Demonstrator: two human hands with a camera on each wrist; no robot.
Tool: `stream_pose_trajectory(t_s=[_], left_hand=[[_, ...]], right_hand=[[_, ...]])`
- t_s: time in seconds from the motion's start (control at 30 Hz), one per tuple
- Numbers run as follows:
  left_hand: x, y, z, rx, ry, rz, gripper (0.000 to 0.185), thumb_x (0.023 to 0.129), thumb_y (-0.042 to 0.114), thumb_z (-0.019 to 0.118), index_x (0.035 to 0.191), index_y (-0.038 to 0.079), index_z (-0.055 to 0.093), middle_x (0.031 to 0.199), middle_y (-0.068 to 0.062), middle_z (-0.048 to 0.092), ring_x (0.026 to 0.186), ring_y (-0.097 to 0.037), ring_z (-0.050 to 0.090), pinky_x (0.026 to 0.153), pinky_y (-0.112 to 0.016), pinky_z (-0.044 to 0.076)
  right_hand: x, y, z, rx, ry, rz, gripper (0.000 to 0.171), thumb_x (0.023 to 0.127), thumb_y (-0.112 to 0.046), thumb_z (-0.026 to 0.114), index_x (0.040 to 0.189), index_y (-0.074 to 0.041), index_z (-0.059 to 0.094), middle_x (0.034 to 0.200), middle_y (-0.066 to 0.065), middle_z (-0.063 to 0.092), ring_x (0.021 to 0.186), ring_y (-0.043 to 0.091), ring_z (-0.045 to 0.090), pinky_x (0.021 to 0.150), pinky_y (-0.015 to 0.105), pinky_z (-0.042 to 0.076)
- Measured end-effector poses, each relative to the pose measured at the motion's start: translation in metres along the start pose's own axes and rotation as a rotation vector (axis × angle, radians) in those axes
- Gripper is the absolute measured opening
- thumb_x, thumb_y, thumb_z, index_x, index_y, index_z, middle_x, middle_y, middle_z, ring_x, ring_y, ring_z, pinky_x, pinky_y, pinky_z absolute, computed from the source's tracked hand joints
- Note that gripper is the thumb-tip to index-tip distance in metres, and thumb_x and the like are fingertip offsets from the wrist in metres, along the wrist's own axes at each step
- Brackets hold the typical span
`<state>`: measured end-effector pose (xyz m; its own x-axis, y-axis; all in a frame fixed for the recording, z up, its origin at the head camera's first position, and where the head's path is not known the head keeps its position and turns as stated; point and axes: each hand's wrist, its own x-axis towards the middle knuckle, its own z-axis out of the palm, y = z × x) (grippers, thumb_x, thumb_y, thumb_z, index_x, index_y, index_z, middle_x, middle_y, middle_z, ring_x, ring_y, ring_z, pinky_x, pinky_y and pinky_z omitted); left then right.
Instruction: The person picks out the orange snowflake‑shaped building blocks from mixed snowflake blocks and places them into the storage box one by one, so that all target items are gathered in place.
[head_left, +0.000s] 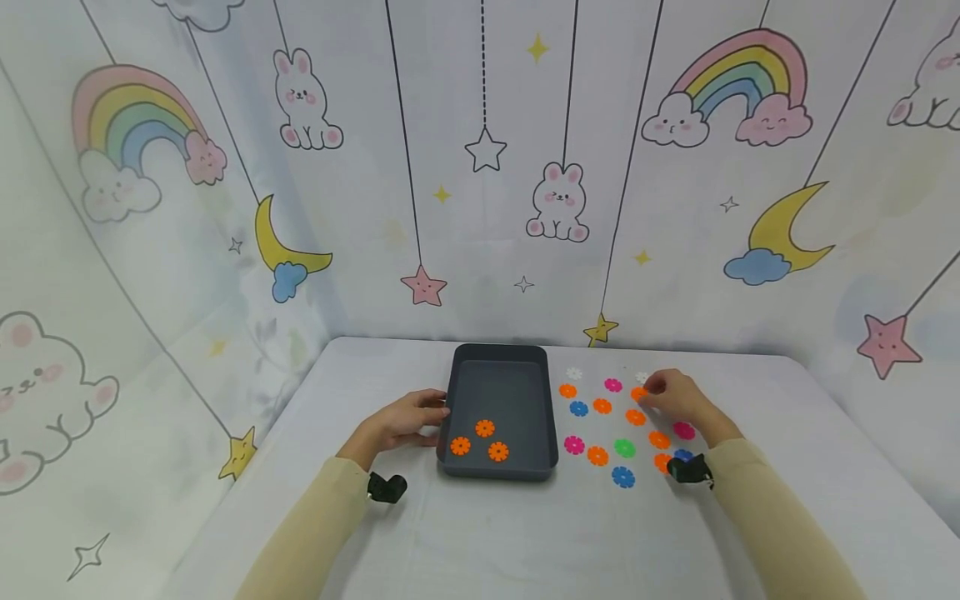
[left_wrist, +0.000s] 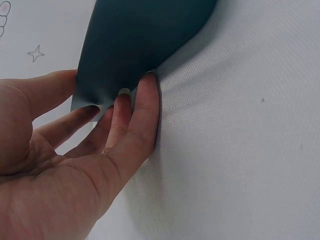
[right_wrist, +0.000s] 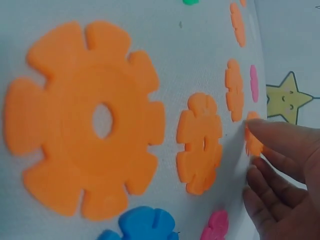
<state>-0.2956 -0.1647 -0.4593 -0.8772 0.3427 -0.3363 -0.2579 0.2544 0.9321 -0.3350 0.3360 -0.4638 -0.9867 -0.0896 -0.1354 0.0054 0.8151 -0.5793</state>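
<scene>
Head view shows the left hand (head_left: pixel 401 419) braced against the left wall of a dark grey rectangular plastic tray (head_left: pixel 500 379), fingers laid nearly straight along it and gripping nothing; the left wrist view confirms the fingertips (left_wrist: pixel 147 85) pressing the tray's side. Three orange flower-shaped plastic discs (head_left: pixel 480 440) lie inside the tray toward its 6 o'clock end. At 3 o'clock of the tray, loose discs in orange, blue, pink, green and white are spread on the white tablecloth (head_left: pixel 525 533). The right hand (head_left: pixel 675 398) reaches among them, fingertips closing on an orange disc (head_left: pixel 638 393) at the far side of the spread; in the right wrist view the fingertips (right_wrist: pixel 265 131) touch its edge, not yet clearly pinching it. To do this well, I judge the fingers should catch two opposite notches, lift straight up clear of neighbouring discs, while the left hand keeps the tray from sliding.
</scene>
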Motion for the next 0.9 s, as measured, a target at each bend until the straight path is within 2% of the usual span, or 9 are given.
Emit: stream_pose_trajectory(t_s=[0.3,0.47,0.77,0.9], left_hand=[[0.003,-0.002,-0.002,0.007,0.005,-0.009,0.056,0.105,0.015,0.059,0.156,0.003,0.037,0.152,-0.022,0.046,0.131,-0.036,0.054,0.092,-0.047,0.059],[0.006,-0.003,-0.002,0.008,0.009,-0.008,0.056,0.105,0.015,0.059,0.156,0.003,0.037,0.152,-0.022,0.047,0.129,-0.034,0.056,0.092,-0.047,0.059],[0.003,-0.002,-0.001,0.009,0.011,-0.009,0.056,0.105,0.015,0.059,0.155,0.002,0.038,0.151,-0.022,0.047,0.129,-0.035,0.055,0.091,-0.047,0.059],[0.002,-0.001,0.000,0.008,0.011,-0.009,0.056,0.105,0.015,0.059,0.155,0.002,0.038,0.151,-0.022,0.048,0.129,-0.035,0.055,0.092,-0.047,0.059]], right_hand=[[-0.001,-0.001,-0.005,0.010,0.037,-0.048,0.026,0.096,-0.014,0.067,0.113,0.006,0.065,0.104,0.017,0.066,0.093,0.031,0.061,0.086,0.044,0.059],[-0.008,-0.006,-0.006,-0.002,0.054,-0.107,0.020,0.097,-0.011,0.066,0.108,0.005,0.068,0.099,0.014,0.068,0.089,0.027,0.062,0.084,0.043,0.060],[-0.025,-0.025,-0.011,-0.015,0.097,-0.219,0.020,0.098,-0.012,0.068,0.110,0.003,0.069,0.103,0.013,0.070,0.095,0.029,0.064,0.090,0.050,0.059],[-0.035,-0.036,-0.011,0.001,0.106,-0.259,0.019,0.098,-0.012,0.068,0.112,0.001,0.069,0.103,0.011,0.070,0.096,0.028,0.065,0.089,0.048,0.059]])
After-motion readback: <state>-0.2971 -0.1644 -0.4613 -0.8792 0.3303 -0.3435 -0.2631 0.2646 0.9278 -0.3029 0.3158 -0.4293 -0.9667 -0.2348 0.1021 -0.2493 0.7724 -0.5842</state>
